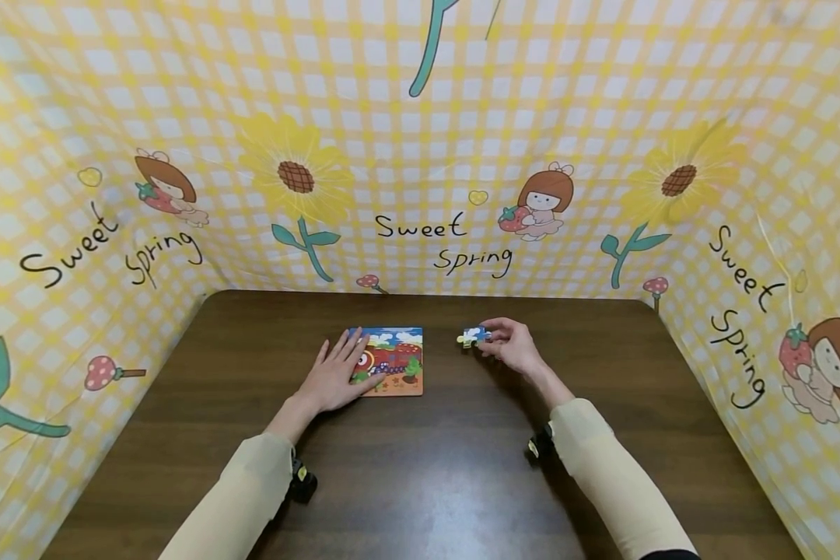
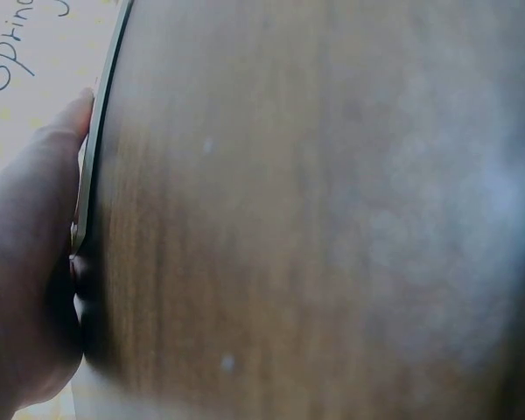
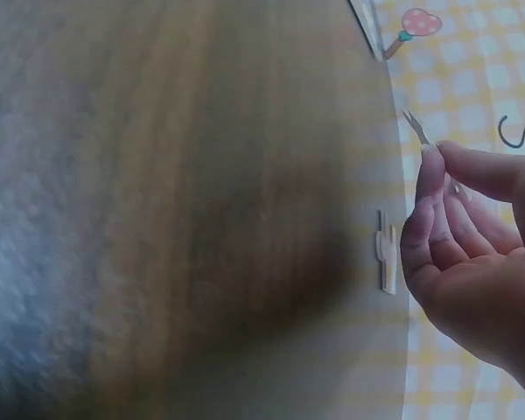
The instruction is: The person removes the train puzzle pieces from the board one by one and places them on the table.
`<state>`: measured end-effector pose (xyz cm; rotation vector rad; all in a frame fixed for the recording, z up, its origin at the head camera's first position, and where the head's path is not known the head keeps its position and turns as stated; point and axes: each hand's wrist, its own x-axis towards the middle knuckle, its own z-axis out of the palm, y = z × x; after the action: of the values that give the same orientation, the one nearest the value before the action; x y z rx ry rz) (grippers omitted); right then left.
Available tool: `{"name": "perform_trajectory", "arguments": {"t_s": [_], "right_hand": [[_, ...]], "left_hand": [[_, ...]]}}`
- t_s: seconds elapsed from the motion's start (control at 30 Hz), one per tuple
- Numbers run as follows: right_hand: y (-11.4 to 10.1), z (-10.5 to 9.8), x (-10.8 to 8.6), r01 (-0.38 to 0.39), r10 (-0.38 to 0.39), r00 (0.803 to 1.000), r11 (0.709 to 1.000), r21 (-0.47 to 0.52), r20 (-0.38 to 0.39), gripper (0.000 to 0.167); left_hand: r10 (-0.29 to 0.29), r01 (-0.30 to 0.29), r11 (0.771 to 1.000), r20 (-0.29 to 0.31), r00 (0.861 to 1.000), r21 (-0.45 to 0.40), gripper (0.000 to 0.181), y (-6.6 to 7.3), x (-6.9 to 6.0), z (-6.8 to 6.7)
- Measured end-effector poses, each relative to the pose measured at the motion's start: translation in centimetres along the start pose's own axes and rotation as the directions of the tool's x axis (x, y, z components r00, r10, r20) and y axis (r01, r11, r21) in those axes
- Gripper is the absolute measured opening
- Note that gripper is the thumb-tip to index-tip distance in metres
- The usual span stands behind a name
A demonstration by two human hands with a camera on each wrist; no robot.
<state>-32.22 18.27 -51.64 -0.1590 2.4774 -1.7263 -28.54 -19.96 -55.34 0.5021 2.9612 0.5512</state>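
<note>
A colourful picture puzzle [image 1: 409, 362] lies flat on the table, with a red shape, clouds and a green plant on it. My left hand [image 1: 334, 379] rests on its left part, fingers spread, covering some of the picture. In the left wrist view, my left hand [image 2: 31, 236] lies along the board's edge [image 2: 94, 149]. To the right of the puzzle, my right hand [image 1: 518, 348] pinches a small piece beside blue, white and yellow-green jigsaw pieces [image 1: 471, 337]. The right wrist view shows that piece [image 3: 415, 127] between thumb and fingertip of my right hand [image 3: 481, 236], and another piece [image 3: 386, 254] apart from it.
The brown wooden table [image 1: 427, 474] extends in front of both arms. A yellow checked cloth [image 1: 420, 155] with flowers and printed words stands behind the table and along both sides. Small black devices are on both wrists.
</note>
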Motion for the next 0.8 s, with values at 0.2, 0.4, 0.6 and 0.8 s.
{"name": "perform_trajectory", "arguments": {"t_s": [0.2, 0.4, 0.6, 0.8], "right_hand": [[0.3, 0.6, 0.1, 0.065, -0.063, 0.998, 0.995, -0.078, 0.022, 0.040], [1.0, 1.2, 0.1, 0.126, -0.121, 0.992, 0.958, -0.259, 0.035, 0.036], [1.2, 1.1, -0.2, 0.207, -0.204, 0.977, 0.879, -0.430, 0.053, 0.035], [1.2, 0.8, 0.2, 0.250, -0.254, 0.965, 0.814, -0.524, 0.065, 0.036]], "left_hand": [[0.005, -0.005, 1.000, 0.003, 1.000, -0.006, 0.099, 0.0, 0.1, 0.0], [0.002, -0.002, 1.000, 0.006, 1.000, -0.002, 0.098, -0.1, -0.1, 0.4], [0.009, -0.009, 1.000, 0.000, 1.000, -0.007, 0.098, 0.0, -0.1, 0.3], [0.006, -0.006, 1.000, -0.011, 1.000, -0.004, 0.099, -0.2, 0.1, 0.2]]}}
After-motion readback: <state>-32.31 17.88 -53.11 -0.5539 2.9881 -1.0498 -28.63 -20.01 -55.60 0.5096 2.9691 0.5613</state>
